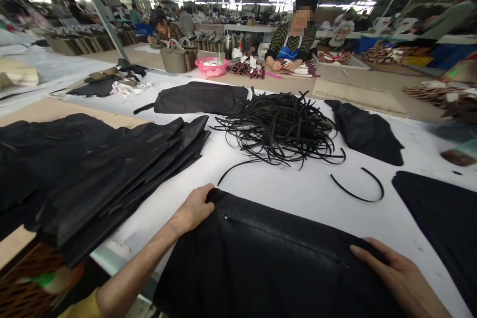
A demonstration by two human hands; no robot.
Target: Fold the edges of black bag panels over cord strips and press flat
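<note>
A black fabric panel with a zip line lies on the white table right in front of me. My left hand curls over the panel's far left corner, fingers closed on its edge. My right hand lies flat on the panel's right end, fingers stretched out toward the zip. A tangle of black straps sits just beyond the panel, with one loose curved strap to its right.
A thick stack of black panels fills the left. More black pieces lie at the far middle, right and near right. A person in a blue apron works opposite, beside a pink basin.
</note>
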